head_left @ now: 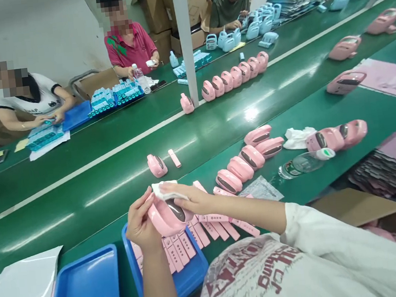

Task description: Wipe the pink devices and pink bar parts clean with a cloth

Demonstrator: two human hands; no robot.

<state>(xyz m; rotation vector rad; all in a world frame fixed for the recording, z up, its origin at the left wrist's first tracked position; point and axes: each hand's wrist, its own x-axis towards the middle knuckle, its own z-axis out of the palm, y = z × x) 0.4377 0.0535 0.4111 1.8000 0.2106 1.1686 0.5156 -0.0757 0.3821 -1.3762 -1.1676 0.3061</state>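
Note:
My left hand (140, 226) is closed around the side of a pink plastic housing (164, 221) with a looped handle and a dark oval window. My right hand (189, 198) presses a white cloth (164, 189) against the top of that housing, fingers bent over the cloth. Right below them a blue tray (190, 283) holds several flat pink strips (176, 256) with dotted buttons. More such strips (221, 227) lie loose beside the tray.
Beyond my hands, another pink housing (157, 165) sits on the green conveyor belt (115, 177). More housings (241, 168), a water bottle (302, 164) and a white cloth (299, 138) lie to the right. A second blue tray (86, 271) is at left. A metal post (185, 40) and co-workers are across the belt.

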